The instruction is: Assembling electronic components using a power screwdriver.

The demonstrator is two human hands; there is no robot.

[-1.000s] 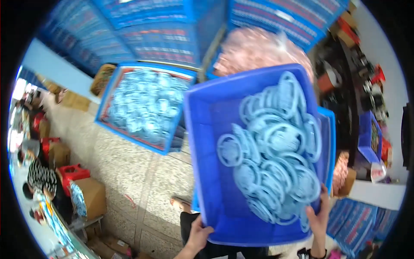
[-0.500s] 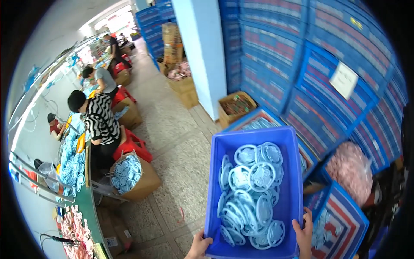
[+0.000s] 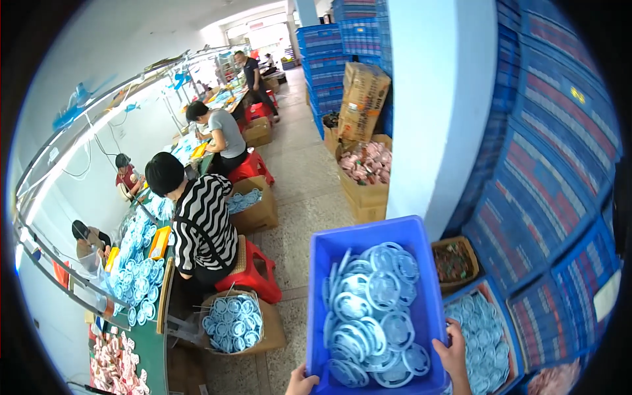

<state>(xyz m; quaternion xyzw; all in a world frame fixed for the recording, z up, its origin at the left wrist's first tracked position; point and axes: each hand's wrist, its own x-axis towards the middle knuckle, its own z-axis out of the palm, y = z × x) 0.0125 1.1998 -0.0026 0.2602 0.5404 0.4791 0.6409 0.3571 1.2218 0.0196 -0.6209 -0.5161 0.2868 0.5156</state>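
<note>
Between my two hands I carry a blue plastic bin (image 3: 431,289) in front of me, over the floor. Inside it, a heap of light-blue round plastic pieces (image 3: 384,289) leaves a strip of the bin's right side bare. My left hand (image 3: 301,382) grips the near left corner, with the thumb on the rim. My right hand (image 3: 451,349) is wrapped round the right side near the front, fingers on the outer wall. The lower parts of both hands are cut off by the picture's edge.
A cardboard box (image 3: 266,329) of blue pieces stands left of the bin, beside a red stool (image 3: 253,273) with a seated person in stripes. A pale pillar (image 3: 428,118) rises ahead. Stacked blue crates (image 3: 566,178) and an open crate of blue pieces (image 3: 477,336) lie right.
My view has swung to the right-hand crates less and the aisle and workbench more. The bin, still in both hands, has come nearer the pillar and the open crate at its right.
</note>
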